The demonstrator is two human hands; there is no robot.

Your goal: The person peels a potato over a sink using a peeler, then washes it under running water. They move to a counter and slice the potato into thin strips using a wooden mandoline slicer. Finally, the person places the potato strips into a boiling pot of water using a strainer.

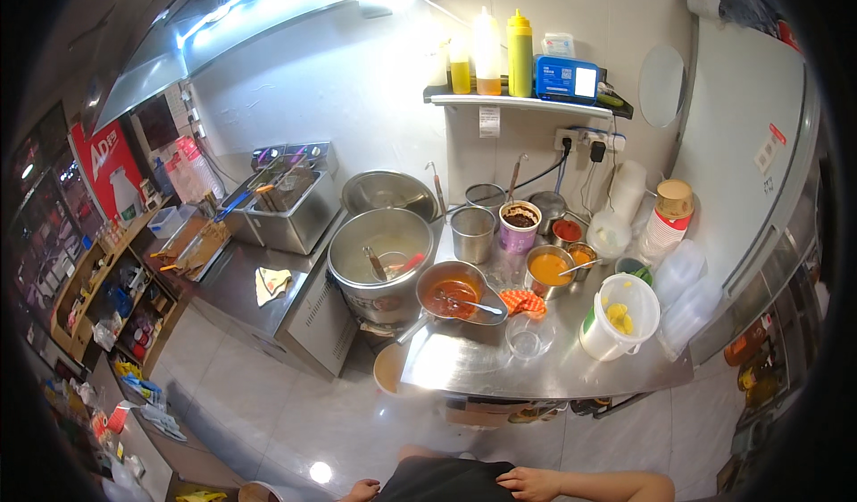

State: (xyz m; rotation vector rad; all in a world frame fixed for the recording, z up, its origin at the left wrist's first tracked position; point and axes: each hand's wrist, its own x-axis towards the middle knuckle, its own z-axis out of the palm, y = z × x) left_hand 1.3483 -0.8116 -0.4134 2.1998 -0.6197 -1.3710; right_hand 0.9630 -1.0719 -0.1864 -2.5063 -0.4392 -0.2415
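Observation:
At the bottom edge, my left hand [362, 490] hangs beside my dark clothing, partly cut off, with its grip unclear. My right hand [529, 482] rests against the dark cloth, fingers slightly apart and no object visible in it. Both are well short of the steel table [482, 375]. On that table a saucepan [450, 289] of red sauce holds a spoon [474, 305], and its handle juts over the front edge. Beside it are a clear plastic bowl [530, 337] and an orange patterned cloth [522, 302]. A white bucket [596, 341] with yellow pieces inside stands to the right.
A large stock pot [379, 288] stands left of the table. Beyond it are a deep fryer [294, 221] and a folded cloth [272, 284]. Sauce pots [548, 290] and stacked paper cups [664, 233] crowd the back right. Squeeze bottles [519, 60] line a wall shelf [509, 102].

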